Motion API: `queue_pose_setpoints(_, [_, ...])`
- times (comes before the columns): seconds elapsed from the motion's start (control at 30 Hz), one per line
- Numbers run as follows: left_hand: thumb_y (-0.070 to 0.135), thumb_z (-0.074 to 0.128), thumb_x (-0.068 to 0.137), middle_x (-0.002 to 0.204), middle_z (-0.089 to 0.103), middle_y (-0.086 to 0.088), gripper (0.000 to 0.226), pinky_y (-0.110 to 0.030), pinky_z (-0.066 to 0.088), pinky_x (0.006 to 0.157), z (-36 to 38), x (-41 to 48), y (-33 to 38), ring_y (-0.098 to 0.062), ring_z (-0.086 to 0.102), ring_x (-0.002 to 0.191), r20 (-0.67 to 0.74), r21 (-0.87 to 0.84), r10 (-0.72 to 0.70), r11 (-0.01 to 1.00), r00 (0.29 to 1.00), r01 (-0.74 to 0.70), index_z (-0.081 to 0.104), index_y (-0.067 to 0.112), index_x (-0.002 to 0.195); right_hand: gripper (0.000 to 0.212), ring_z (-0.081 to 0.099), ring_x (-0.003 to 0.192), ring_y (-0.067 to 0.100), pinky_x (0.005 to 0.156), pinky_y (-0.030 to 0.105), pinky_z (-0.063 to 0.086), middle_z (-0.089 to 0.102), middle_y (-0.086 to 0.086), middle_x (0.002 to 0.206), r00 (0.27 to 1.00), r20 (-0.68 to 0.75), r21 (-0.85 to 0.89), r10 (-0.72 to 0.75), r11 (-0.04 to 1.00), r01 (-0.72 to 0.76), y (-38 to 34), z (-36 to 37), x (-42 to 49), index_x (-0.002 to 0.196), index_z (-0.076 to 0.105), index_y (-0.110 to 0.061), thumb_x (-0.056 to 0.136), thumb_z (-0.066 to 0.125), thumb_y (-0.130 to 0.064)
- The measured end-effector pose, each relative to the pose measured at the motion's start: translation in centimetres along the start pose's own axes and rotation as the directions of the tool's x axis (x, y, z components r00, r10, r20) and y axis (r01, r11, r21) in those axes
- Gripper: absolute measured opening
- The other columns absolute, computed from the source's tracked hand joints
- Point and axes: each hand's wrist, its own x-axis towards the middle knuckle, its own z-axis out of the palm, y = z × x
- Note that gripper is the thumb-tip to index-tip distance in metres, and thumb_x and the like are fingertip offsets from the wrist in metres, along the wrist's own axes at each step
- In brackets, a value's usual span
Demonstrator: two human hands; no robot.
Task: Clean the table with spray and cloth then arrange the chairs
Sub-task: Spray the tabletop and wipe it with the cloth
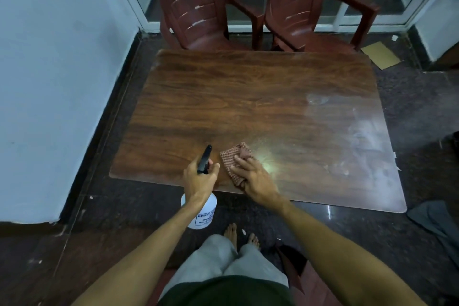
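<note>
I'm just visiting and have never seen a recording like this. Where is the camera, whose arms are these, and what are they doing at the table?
There is no machine here: these are a person's own bare arms. The one picture comes from a wide-angle camera worn on the head, looking forward and down, so the legs and feet show below. The left hand grips a spray bottle by its black trigger top, at the near edge of the wooden table. The right hand presses a checked cloth onto the tabletop with straight fingers. Pale smears show on the table's right side. A chair and a second chair stand at the far side.
</note>
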Motion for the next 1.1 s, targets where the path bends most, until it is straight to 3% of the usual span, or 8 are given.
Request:
queue_pose_setpoints(0.17, [0.019,0.077,0.087,0.062,0.064,0.002,0.021,-0.026,0.045,0.058,0.4,-2.4,-2.1,-0.014,0.063,0.059,0.073,0.001,-0.049,0.999,0.996,0.05,0.064,0.016,0.071,0.066,0.03,0.146,0.033,0.119,0.05,0.027,0.038,0.008,0.157,0.829,-0.223,0.195,0.513,0.856,-0.478,4.3,-3.7,-3.4,0.134,0.063,-0.017,0.07,0.044,-0.018])
queue_pose_setpoints(0.37, [0.026,0.078,0.084,0.059,0.064,0.002,0.024,-0.033,0.052,0.064,-0.6,-5.0,-5.5,-0.021,0.065,0.062,0.114,0.056,-0.118,0.992,0.986,0.112,0.06,0.021,0.069,0.057,0.022,0.148,0.032,0.118,0.049,0.023,0.032,0.008,0.16,0.75,-0.231,0.2,0.62,0.784,-0.587,1.4,-3.3,-2.7,0.138,0.058,-0.017,0.083,0.057,-0.005])
queue_pose_setpoints(0.53, [0.021,0.078,0.085,0.059,0.061,0.008,0.024,-0.035,0.053,0.066,-3.2,-5.2,-7.4,-0.024,0.067,0.066,0.055,0.067,-0.138,0.989,0.989,0.134,0.06,0.022,0.069,0.062,0.018,0.15,0.033,0.12,0.041,0.016,0.023,0.008,0.163,0.933,-0.1,0.12,0.347,0.935,-0.335,-5.2,0.3,1.2,0.145,0.05,-0.018,0.085,0.056,-0.007])
queue_pose_setpoints(0.7, [0.023,0.082,0.082,0.065,0.067,0.005,0.019,-0.031,0.052,0.068,-6.8,-3.6,-8.8,-0.01,0.066,0.066,-0.067,-0.023,-0.193,0.981,0.979,0.192,0.064,0.02,0.077,0.062,0.017,0.149,0.037,0.12,0.05,0.021,0.024,0.01,0.163,0.925,-0.08,0.1,0.372,0.926,-0.364,-10.0,2.9,5.9,0.145,0.05,-0.017,0.084,0.054,-0.008])
queue_pose_setpoints(0.8, [0.02,0.081,0.083,0.066,0.067,0.005,0.018,-0.035,0.053,0.071,-8.8,-2.5,-10.0,-0.009,0.065,0.067,-0.147,-0.06,-0.221,0.975,0.964,0.215,0.064,0.019,0.077,0.062,0.016,0.15,0.037,0.121,0.052,0.018,0.025,0.013,0.162,0.996,0.038,0.057,0.084,0.995,-0.086,-14.4,5.0,8.4,0.146,0.048,-0.016,0.085,0.058,-0.009])
queue_pose_setpoints(0.9, [0.018,0.08,0.084,0.069,0.067,0.005,0.016,-0.039,0.056,0.072,-10.2,-1.6,-11.2,-0.011,0.066,0.069,-0.203,-0.041,-0.225,0.974,0.953,0.221,0.065,0.015,0.08,0.054,0.023,0.147,0.036,0.119,0.053,0.022,0.027,0.01,0.162,0.971,0.18,0.047,-0.16,0.987,0.154,-17.3,6.4,9.6,0.144,0.05,-0.016,0.09,0.057,-0.014])
queue_pose_setpoints(1.03, [0.016,0.079,0.085,0.069,0.067,0.003,0.015,-0.04,0.056,0.074,-11.1,-0.7,-12.2,-0.012,0.066,0.069,-0.246,-0.07,-0.253,0.967,0.936,0.243,0.065,0.014,0.08,0.068,0.016,0.15,0.032,0.12,0.055,0.02,0.022,0.003,0.164,0.998,0.059,0.002,0.006,1.0,-0.006,-16.5,7.2,8.9,0.149,0.044,-0.019,0.082,0.059,-0.01])
queue_pose_setpoints(1.1, [0.015,0.079,0.086,0.069,0.067,0.001,0.014,-0.039,0.056,0.073,-11.3,-0.4,-12.2,-0.013,0.066,0.069,-0.256,-0.077,-0.245,0.969,0.935,0.233,0.066,0.012,0.08,0.071,0.012,0.151,0.032,0.121,0.054,0.019,0.02,0.006,0.164,0.999,0.051,0.003,-0.013,1.0,0.013,-17.4,7.3,9.1,0.149,0.043,-0.017,0.081,0.059,-0.009])
